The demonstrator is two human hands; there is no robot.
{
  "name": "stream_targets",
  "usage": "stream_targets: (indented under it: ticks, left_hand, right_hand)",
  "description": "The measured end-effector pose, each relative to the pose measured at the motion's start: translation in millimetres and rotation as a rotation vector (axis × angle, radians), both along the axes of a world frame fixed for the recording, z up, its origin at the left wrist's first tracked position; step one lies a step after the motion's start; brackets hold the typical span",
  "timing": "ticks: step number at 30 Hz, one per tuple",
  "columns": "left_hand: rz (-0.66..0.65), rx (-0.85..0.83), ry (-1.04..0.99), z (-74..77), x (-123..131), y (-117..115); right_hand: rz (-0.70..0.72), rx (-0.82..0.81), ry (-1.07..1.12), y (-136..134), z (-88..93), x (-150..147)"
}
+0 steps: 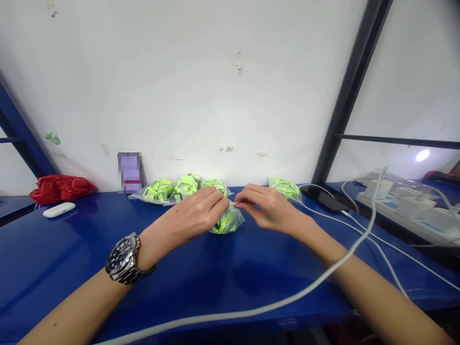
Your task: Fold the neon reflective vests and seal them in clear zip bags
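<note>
A clear plastic bag (pixel 228 223) with bright yellow-green, grey-striped material inside hangs or rests just under my two hands, its top edge between them. My left hand (pixel 199 211), with a watch (pixel 124 258) on the wrist, is closed on the bag's edge. From the other side my right hand (pixel 264 203) pinches the same edge, fingertips close to the left ones. Behind the left hand, similar filled bags (pixel 186 186) lie in a row by the wall. Another filled bag (pixel 283 187) lies beyond my right hand.
On the blue table (pixel 215 287) lie a red plastic bag (pixel 63 188) and a white earbud case (pixel 59 210) at left. A phone (pixel 130 172) leans on the wall. A white cable (pixel 287 303) crosses in front; a black phone (pixel 323 197) and power strip (pixel 413 211) are at right.
</note>
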State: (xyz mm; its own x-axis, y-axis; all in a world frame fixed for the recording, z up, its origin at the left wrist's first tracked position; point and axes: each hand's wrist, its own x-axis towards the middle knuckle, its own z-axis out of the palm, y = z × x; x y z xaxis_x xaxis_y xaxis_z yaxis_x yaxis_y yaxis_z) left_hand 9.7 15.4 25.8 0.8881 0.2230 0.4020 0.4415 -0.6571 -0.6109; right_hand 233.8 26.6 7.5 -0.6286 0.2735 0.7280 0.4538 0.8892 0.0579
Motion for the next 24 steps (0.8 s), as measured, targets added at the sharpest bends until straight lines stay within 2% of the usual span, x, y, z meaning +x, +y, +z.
stream_targets:
  ticks: [13,24]
  left_hand:
    - [-0.008,-0.074,-0.013,-3.2,-1.4,1.5]
    - [-0.153,-0.326,-0.202,-1.0,1.6,-0.6]
  right_hand:
    - [-0.002,0.014,0.006,-2.4,0.5,-4.1]
    - [0.066,0.023,0.007,-5.9,-0.4,-6.4]
